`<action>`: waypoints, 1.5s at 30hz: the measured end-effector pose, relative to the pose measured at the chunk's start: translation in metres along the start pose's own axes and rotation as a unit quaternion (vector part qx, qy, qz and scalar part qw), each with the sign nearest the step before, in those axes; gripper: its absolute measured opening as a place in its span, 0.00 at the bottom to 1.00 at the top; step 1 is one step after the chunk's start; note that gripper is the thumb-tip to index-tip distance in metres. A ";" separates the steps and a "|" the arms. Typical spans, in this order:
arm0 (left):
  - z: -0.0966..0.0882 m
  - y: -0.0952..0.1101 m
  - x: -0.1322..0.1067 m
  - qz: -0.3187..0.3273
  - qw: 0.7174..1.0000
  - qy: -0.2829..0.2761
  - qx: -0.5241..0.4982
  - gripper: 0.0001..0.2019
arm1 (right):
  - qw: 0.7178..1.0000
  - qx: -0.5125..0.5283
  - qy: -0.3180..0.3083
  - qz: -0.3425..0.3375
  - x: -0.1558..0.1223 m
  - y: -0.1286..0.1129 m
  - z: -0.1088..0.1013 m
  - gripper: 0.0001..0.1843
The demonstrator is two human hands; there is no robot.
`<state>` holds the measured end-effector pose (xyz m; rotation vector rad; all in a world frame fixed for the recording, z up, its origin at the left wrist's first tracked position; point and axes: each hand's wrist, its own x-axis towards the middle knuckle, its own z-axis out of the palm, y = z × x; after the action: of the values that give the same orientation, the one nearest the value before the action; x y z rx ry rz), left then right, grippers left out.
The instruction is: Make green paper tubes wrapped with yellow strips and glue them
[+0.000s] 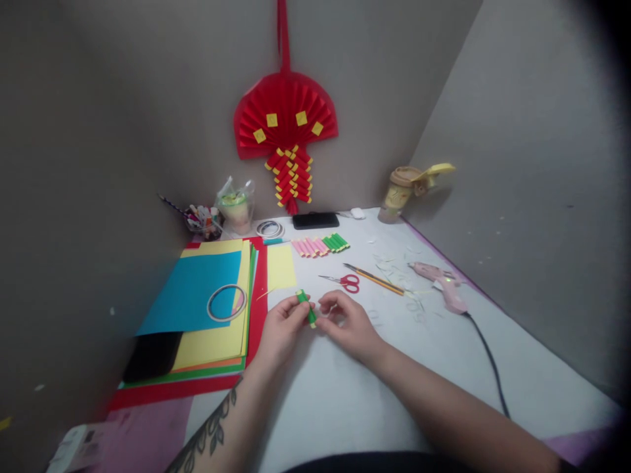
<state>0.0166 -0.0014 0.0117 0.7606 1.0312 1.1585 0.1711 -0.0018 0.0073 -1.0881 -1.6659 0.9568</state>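
My left hand (287, 323) pinches a small green paper roll (306, 309) with yellow ends, held at a tilt over the white table. Close to its right side is my right hand (348, 322), thumb and fingers curved apart with nothing visible between them. Beyond the hands lies a row of pink paper rolls (310, 247) beside several green paper rolls (336, 243), all with yellow ends. Red-handled scissors (349, 283) rest just past my right hand, and a yellow paper sheet (280, 266) lies beyond my left.
Coloured paper sheets (182, 282) are stacked at left with a tape roll (227, 302) on top. A pink glue gun (446, 286) with a black cord, a pencil (377, 280) and paper scraps lie at right. A phone (315, 221) and a cup (397, 194) stand behind.
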 end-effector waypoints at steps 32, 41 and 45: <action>-0.002 -0.001 0.000 -0.008 0.989 -0.124 0.085 0.10 | 0.958 -0.170 -0.091 -0.213 0.001 0.002 -0.005 0.45; -0.002 -0.004 0.000 -0.018 0.988 -0.142 0.065 0.12 | 0.962 -0.157 -0.105 -0.199 0.001 0.006 -0.007 0.46; -0.001 -0.008 0.001 -0.007 0.992 -0.102 0.079 0.15 | 0.960 -0.166 -0.111 -0.196 0.002 0.006 -0.007 0.45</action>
<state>0.0185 -0.0027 0.0036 0.9757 0.9624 0.9722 0.1792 0.0029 0.0044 -0.8295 -2.1843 0.5690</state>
